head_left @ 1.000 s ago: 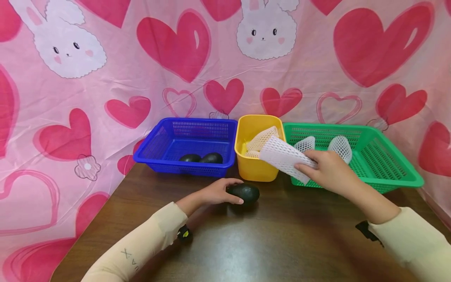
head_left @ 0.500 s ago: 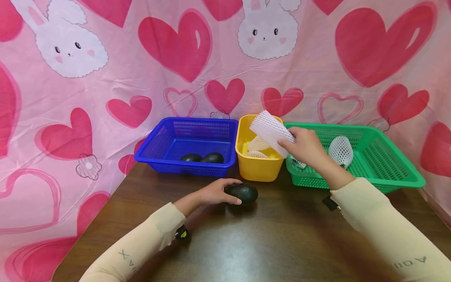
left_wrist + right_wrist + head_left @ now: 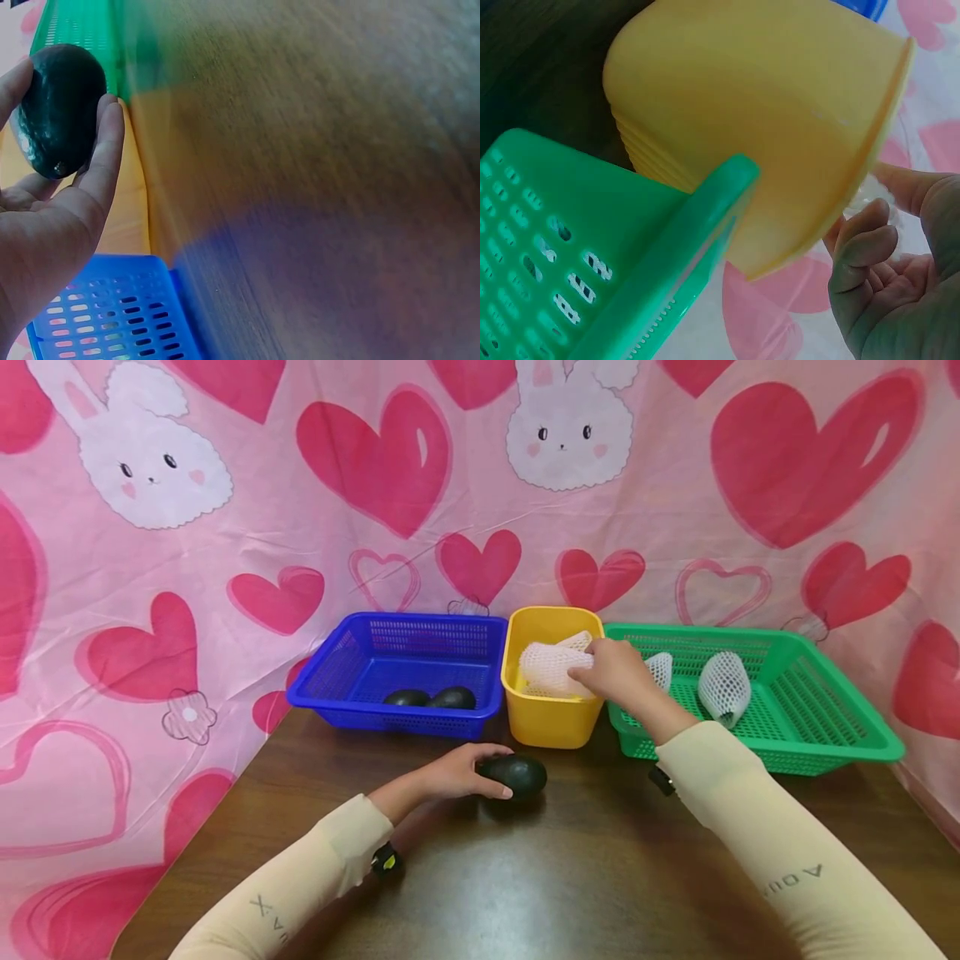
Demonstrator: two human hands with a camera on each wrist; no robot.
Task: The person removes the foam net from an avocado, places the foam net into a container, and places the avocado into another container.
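Note:
A dark green avocado (image 3: 521, 777) is held between the thumb and fingers of my left hand (image 3: 453, 772), just over the table in front of the bins. The left wrist view shows the same avocado (image 3: 61, 109) with the fingers along its sides. My right hand (image 3: 621, 675) pinches a white foam net sleeve (image 3: 551, 667) inside the mouth of the yellow bin (image 3: 551, 724). More net sleeves lie beneath it there. In the right wrist view the curled fingers (image 3: 866, 247) are by the bin's rim, and the sleeve is mostly hidden.
Left of the yellow bin stands a blue basket (image 3: 390, 714) with two dark avocados (image 3: 452, 697). To the right, a green basket (image 3: 847, 747) holds avocados in white net sleeves (image 3: 724, 687). The brown table (image 3: 525, 877) spreads in front, with a pink heart-patterned cloth (image 3: 637, 543) behind.
My right hand has carried the net sleeve leftward from over the green basket, then lowered it into the yellow bin. My left hand with the avocado has barely moved.

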